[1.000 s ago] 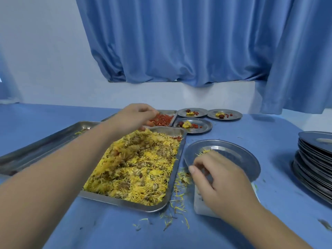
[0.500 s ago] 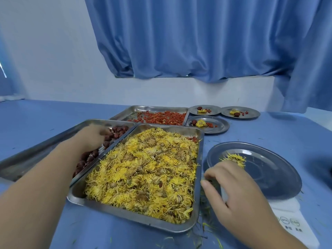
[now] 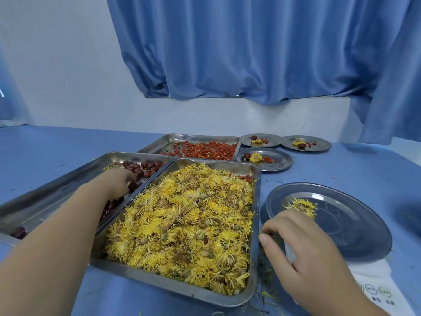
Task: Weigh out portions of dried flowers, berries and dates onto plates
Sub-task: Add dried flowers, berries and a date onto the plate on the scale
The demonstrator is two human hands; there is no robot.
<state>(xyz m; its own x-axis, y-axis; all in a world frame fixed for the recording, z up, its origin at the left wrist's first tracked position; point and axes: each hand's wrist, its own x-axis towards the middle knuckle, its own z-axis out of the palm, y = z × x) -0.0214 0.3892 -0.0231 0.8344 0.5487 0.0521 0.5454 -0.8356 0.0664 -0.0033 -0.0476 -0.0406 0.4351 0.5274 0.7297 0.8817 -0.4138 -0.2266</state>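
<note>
Dried flowers (image 3: 182, 224) fill the big tray (image 3: 173, 287) between my hands. My left hand (image 3: 118, 183) is in the date tray (image 3: 45, 201), fingers curled among dates (image 3: 141, 169), and I can't tell whether it has one. My right hand (image 3: 305, 252) curls at the scale plate (image 3: 341, 224) rim, hold unclear, with a flower tuft (image 3: 300, 205) just beyond. Next, I'd carry one date across.

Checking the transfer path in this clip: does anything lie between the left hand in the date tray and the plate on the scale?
Yes. The tray of yellow flowers lies between the left hand and the plate. The right hand is at the plate's near rim.
</note>
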